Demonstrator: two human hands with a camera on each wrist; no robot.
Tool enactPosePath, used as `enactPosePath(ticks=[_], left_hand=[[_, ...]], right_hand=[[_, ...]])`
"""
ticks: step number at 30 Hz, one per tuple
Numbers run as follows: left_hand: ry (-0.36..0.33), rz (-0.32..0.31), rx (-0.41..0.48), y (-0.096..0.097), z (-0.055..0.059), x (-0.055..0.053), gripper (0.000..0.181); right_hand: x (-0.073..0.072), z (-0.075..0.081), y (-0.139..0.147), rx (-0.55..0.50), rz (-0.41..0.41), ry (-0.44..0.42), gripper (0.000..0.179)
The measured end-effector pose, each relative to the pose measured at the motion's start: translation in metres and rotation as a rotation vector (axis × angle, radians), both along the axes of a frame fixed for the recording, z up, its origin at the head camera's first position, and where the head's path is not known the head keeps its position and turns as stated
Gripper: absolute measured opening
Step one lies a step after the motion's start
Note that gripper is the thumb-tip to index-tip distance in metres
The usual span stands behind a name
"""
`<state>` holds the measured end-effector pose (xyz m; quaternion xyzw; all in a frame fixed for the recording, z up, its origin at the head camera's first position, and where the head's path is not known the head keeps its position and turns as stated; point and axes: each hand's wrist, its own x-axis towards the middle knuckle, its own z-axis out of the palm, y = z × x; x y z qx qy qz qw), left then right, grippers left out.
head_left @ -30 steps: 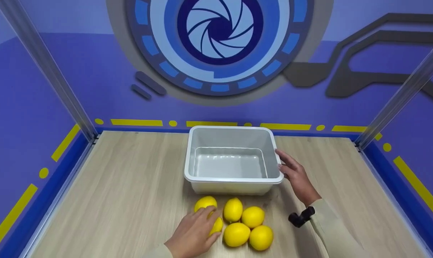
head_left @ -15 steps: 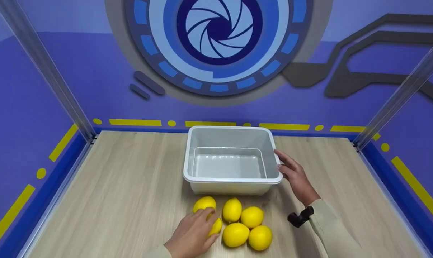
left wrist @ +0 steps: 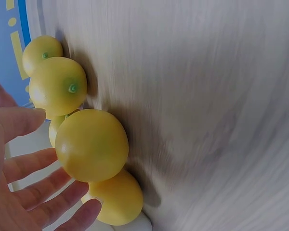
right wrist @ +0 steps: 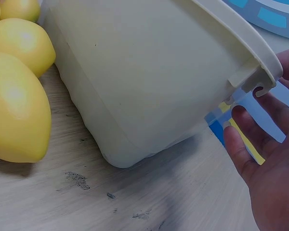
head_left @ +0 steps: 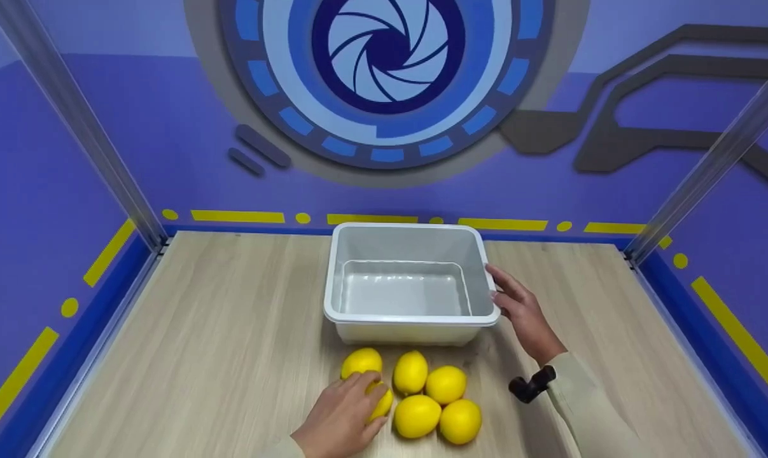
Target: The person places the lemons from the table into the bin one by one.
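My left hand (head_left: 342, 410) reaches over a lemon (head_left: 382, 402) at the left of the group, its fingers gently bent. In the left wrist view, the fingers extend beside and behind that lemon (left wrist: 92, 144), while the thumb stands apart from it. Just beyond the fingertips lies another lemon (head_left: 361, 361). At the right end of a light grey plastic bin (head_left: 412, 333), my right hand (head_left: 530, 321) touches the rim. The right wrist view has the thumb at the rim's outer edge and the loose fingers below it. The bin's inside is bare.
Several more lemons (head_left: 417, 416) lie close together in front of the bin, on the wooden tabletop (head_left: 231, 331). Behind the bin rises a blue patterned wall (head_left: 307, 191). Side panels with metal posts (head_left: 714, 159) bound the table at left and right.
My left fingers have shifted slightly over the lemon, showing a little more of its top. The right hand and bin hold the same place; the whole view has drifted a little.
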<state>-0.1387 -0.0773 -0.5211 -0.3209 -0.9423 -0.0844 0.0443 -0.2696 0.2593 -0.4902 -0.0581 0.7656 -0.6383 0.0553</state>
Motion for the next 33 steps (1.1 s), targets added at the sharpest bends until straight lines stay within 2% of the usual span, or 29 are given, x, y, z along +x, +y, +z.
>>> enactPosePath(ticks=[11, 22, 33], left_hand=[[0.042, -0.013, 0.019, 0.000, -0.003, 0.000, 0.039], [-0.072, -0.008, -0.039, 0.003, -0.006, 0.002, 0.040], [-0.035, -0.044, -0.023, 0.003, -0.014, 0.002, 0.038]], right_hand=[[-0.001, 0.000, 0.000, -0.021, 0.001, -0.005, 0.050], [0.001, 0.002, -0.001, -0.022, 0.006, -0.009, 0.050], [-0.001, 0.000, 0.001, 0.003, -0.008, -0.003, 0.051]])
